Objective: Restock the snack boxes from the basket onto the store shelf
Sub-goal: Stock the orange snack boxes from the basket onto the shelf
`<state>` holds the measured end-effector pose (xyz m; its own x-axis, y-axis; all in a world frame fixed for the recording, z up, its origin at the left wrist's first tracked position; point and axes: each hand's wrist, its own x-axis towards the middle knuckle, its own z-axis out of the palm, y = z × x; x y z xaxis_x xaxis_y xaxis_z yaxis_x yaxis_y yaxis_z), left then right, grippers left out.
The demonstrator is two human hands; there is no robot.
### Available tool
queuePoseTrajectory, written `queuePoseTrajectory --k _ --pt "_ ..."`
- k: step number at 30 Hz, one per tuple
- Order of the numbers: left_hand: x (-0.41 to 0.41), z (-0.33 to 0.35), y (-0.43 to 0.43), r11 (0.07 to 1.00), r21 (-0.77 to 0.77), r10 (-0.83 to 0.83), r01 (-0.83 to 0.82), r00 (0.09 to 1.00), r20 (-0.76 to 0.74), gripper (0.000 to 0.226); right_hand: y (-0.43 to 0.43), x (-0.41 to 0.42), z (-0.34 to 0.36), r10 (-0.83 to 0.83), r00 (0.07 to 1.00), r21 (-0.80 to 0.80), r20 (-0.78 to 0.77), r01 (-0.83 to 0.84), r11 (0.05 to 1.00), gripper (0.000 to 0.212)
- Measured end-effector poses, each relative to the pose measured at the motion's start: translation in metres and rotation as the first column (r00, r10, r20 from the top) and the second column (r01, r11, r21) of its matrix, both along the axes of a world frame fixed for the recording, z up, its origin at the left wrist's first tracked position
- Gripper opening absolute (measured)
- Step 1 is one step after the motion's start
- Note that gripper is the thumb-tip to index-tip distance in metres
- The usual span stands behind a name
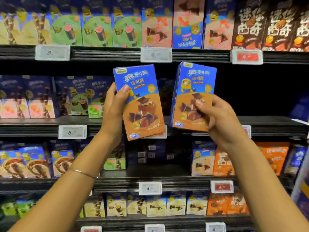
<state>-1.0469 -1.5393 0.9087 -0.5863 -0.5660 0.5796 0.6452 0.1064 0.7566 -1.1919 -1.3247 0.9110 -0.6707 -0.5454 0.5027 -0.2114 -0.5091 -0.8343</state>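
My left hand (115, 106) gripped the left box (143, 113), tilted slightly; my right hand (220, 118) gripped the right box (192, 84), both held apart before the shelf (267, 126).

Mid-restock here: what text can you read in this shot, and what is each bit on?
"奥利奥": left box and right box.
"可可" plus one unclear character: both, under the brand.
"迷你曲奇": brown boxes, top shelf, right.
"5.": top-left tag and mid-left tag; further digits blurred.
"4": lower centre tag.
Other tags and box print: too blurred to read.
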Motion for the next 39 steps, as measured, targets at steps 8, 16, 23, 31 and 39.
queuePoseTrajectory --k 8,16,23,31,39 --pt "-0.029 0.018 0.004 1.000 0.002 0.019 -0.019 0.999 0.035 0.094 -0.060 -0.102 0.012 -0.243 0.962 0.302 -0.128 0.271 0.914 0.025" --pt "-0.057 0.018 0.005 0.995 0.028 0.091 -0.092 0.995 0.037 0.101 -0.106 -0.166 0.026 -0.275 0.772 0.583 -0.573 0.620 0.525 0.025" --pt "-0.068 0.023 0.009 0.993 0.046 0.106 -0.109 0.993 0.056 0.103 -0.147 -0.202 0.031 -0.300 0.693 0.533 -0.655 0.706 0.466 0.046" --pt "-0.069 0.022 0.003 0.993 0.037 0.111 -0.115 0.989 0.097 0.106 -0.168 -0.217 0.022 -0.368 0.648 0.435 -0.667 0.740 0.513 0.041" --pt "-0.062 0.019 0.000 0.993 0.060 0.096 -0.103 0.988 0.118 0.107 -0.170 -0.207 0.022 -0.302 0.687 0.512 -0.661 0.707 0.489 0.054"
